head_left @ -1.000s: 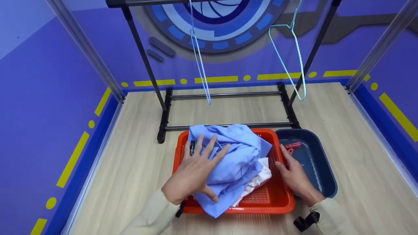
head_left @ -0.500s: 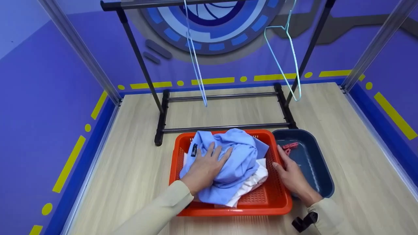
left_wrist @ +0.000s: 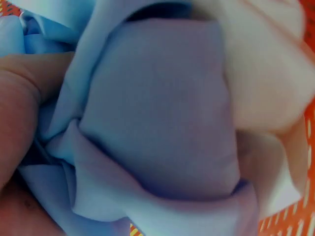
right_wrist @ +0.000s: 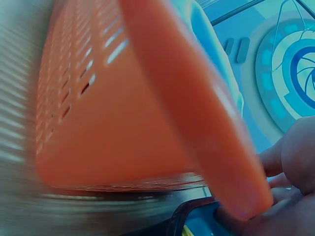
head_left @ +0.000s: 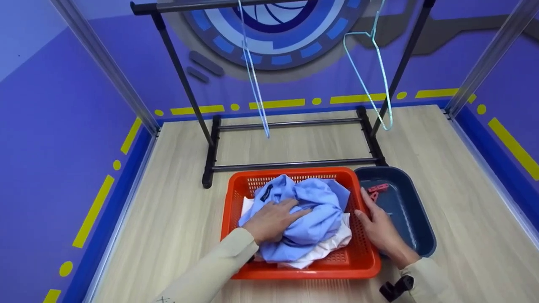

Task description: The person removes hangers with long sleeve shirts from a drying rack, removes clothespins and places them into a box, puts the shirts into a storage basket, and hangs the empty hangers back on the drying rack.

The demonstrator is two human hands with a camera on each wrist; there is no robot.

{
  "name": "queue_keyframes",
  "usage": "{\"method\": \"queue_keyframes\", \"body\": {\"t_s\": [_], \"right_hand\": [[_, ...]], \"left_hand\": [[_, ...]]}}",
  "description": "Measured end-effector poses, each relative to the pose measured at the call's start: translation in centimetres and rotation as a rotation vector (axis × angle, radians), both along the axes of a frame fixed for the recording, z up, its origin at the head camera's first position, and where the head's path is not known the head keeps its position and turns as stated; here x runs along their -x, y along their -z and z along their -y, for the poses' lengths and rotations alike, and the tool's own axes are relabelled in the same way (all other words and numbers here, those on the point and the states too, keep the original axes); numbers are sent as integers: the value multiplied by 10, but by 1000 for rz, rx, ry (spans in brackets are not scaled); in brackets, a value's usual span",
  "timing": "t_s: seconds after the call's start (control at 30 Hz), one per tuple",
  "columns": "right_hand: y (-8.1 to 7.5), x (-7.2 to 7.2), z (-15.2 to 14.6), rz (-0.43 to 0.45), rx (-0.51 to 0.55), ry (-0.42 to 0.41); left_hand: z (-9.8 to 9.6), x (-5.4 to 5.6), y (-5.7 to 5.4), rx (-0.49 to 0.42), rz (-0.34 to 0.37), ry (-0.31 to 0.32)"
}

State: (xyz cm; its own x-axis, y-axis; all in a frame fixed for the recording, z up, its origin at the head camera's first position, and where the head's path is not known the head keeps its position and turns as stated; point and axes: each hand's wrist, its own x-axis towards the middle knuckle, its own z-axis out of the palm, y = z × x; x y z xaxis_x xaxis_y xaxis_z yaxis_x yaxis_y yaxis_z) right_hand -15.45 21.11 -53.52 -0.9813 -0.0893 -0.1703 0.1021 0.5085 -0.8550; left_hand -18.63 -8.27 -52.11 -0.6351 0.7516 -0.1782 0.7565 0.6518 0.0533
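A light blue garment (head_left: 318,210) with a small black label (head_left: 266,192) lies crumpled in the red plastic basket (head_left: 320,274). My left hand (head_left: 271,221) presses down on this garment near its middle. In the left wrist view, the thumb (left_wrist: 17,113) lies against blue folds (left_wrist: 162,108). White cloth (head_left: 332,244) sticks out from under the blue one at the front right. My right hand (head_left: 381,229) holds the basket's right rim, with the rim between thumb and fingers. The right wrist view shows that orange-red rim (right_wrist: 197,108) up close.
Right of the basket, partly beneath its rim, stands a dark blue tub (head_left: 414,210) with red clothespins (head_left: 377,188). Behind is a black clothes rack (head_left: 294,164). Two wire hangers, a left one (head_left: 257,92) and a right one (head_left: 384,75), hang above. Patterned walls enclose the wooden surface (head_left: 181,219).
My left hand has moved right and down from the spread pose, pushing the blue garment inward off the basket's front and back rims. My right hand has stayed at the rim.
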Motion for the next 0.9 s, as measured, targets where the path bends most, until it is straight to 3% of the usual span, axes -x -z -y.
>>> {"method": "queue_keyframes", "body": {"t_s": [0.13,0.27,0.37,0.47,0.6,0.73,0.8,0.9], "right_hand": [[-16,3,-2,21,-88,-35],[-45,10,11,-99,-203,-112],[-59,16,34,-185,-257,-220],[-57,21,57,-150,-326,-339],[-40,26,65,-11,-425,-411],[-23,30,59,73,-435,-416],[-18,31,56,87,-421,-428],[-15,31,55,113,-409,-459]], "left_hand": [[-1,-2,-7,-16,-30,-33],[-2,-2,-16,2,-115,-25],[-3,0,-19,43,-165,-22],[-6,0,-18,86,-177,-43],[-9,-1,-10,73,-101,-146],[-4,0,1,50,26,-278],[0,0,5,59,87,-308],[3,1,12,97,143,-305]]}}
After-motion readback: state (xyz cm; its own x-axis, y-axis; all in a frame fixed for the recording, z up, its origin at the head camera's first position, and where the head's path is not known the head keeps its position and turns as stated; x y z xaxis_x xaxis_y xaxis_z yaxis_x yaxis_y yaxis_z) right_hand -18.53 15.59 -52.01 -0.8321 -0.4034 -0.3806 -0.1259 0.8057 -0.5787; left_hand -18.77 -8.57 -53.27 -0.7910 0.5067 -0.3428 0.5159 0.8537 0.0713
